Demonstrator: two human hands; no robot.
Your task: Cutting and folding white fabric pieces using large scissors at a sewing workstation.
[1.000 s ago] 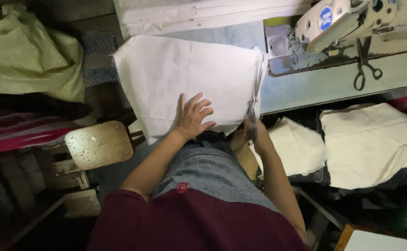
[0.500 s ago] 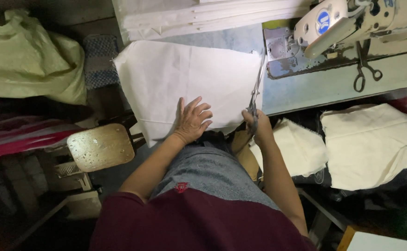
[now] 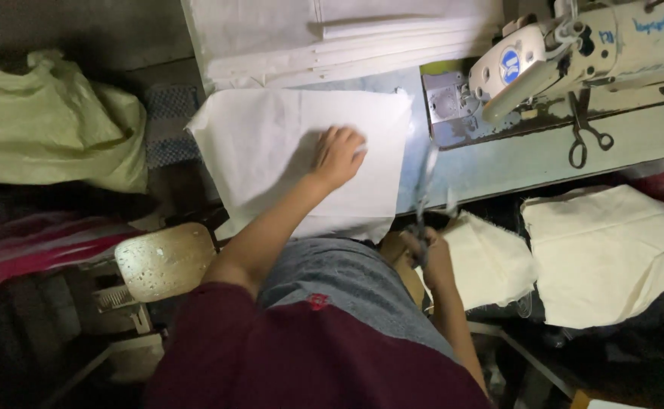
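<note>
Your left hand [image 3: 339, 155] lies flat, released, on the white rectangular cloth sheet [image 3: 271, 151], while your right hand [image 3: 432, 257], off its right edge, grasps blurred metal scissors [image 3: 425, 189] pointing up along it.

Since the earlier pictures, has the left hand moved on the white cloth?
Yes. The left hand has slid up the white cloth, away from its near edge, towards the sewing machine side.

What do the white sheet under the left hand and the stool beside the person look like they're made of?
White sheet: seemingly thin woven cotton, matte; it droops over the table edge under the left hand. Stool: probably wood, worn pale seat with dark spots.
</note>
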